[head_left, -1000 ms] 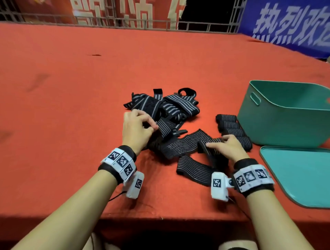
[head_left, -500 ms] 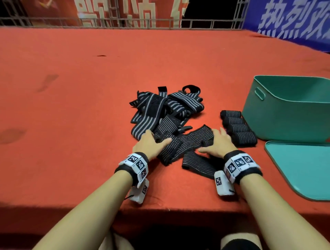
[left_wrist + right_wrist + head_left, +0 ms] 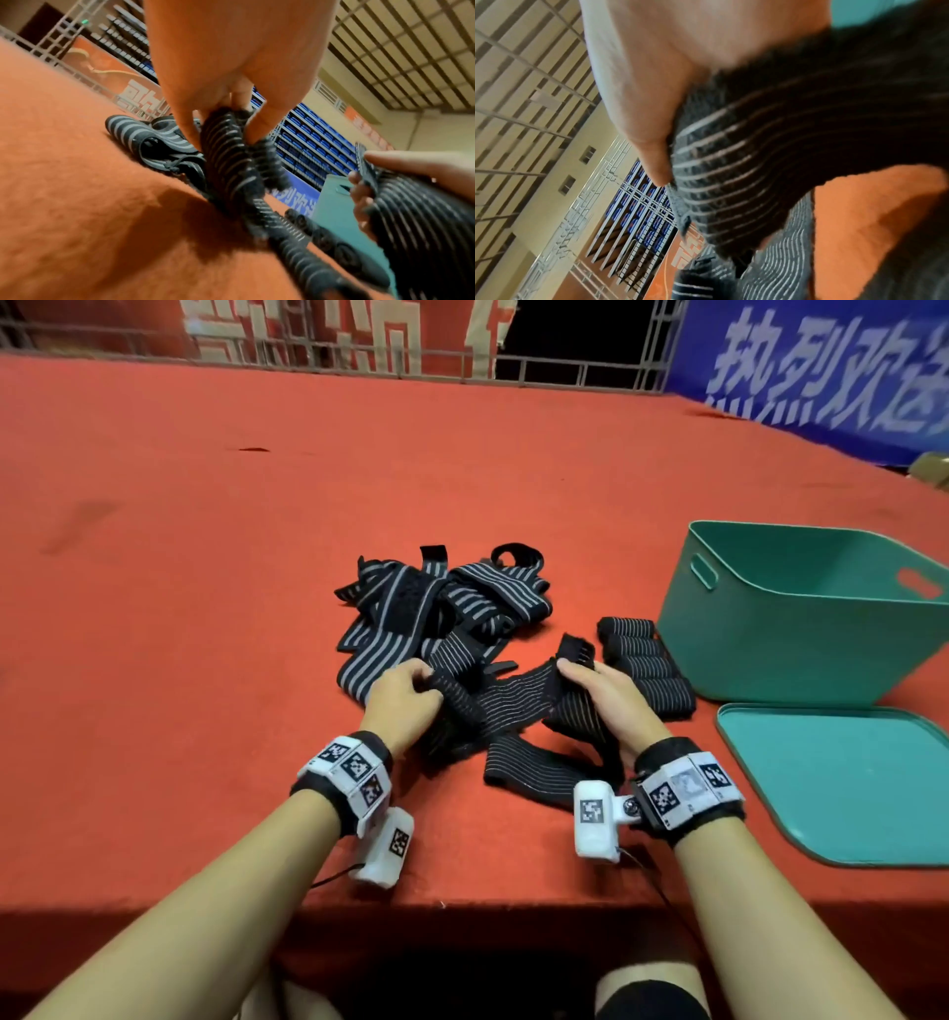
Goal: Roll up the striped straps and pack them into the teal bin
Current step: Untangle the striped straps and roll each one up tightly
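Note:
A black strap with thin pale stripes (image 3: pixel 506 698) stretches between both hands above the red table. My left hand (image 3: pixel 405 693) pinches its left end, seen close in the left wrist view as the strap (image 3: pixel 226 160) caught between thumb and fingers. My right hand (image 3: pixel 598 690) grips the strap's right end, whose tip (image 3: pixel 576 649) stands up; in the right wrist view the strap (image 3: pixel 744 172) lies against my thumb. A tangled pile of loose straps (image 3: pixel 436 608) lies behind. Several rolled straps (image 3: pixel 644 665) sit in a row beside the teal bin (image 3: pixel 801 629).
A teal lid (image 3: pixel 842 778) lies flat in front of the bin at the right. Another loose strap (image 3: pixel 539 765) lies near the table's front edge between my wrists. A railing and banners run along the far side of the red table (image 3: pixel 205 557).
Both hands were pressed flat on the straps half a second ago; now each grips an end of one strap and has lifted it off the table.

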A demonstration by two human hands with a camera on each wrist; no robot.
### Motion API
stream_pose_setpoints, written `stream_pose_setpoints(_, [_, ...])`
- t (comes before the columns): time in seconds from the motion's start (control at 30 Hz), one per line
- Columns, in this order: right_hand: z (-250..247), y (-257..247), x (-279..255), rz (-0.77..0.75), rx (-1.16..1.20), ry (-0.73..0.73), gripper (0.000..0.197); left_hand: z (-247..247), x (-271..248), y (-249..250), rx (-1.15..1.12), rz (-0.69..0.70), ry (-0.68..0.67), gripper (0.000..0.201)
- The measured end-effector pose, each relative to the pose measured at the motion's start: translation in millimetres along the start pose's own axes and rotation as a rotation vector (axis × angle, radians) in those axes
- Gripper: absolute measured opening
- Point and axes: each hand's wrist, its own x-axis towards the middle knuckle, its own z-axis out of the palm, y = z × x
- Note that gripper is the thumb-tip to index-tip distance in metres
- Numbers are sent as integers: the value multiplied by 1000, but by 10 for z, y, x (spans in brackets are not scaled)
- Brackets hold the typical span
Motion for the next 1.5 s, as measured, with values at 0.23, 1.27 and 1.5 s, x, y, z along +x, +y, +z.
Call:
stream_pose_setpoints(0.23, [240,-32,-98,-93,-42,25,39,-163,-61,232,-720,-150,211,32])
stream_pose_setpoints(1.27, [910,-508,-310,-226,348,90,28,-176,-203,704,-559,135,186,17])
stream_pose_setpoints(1.5, [693,-443,-395,-363,50,239,18,-176,-229,716,-744,-42,155,15])
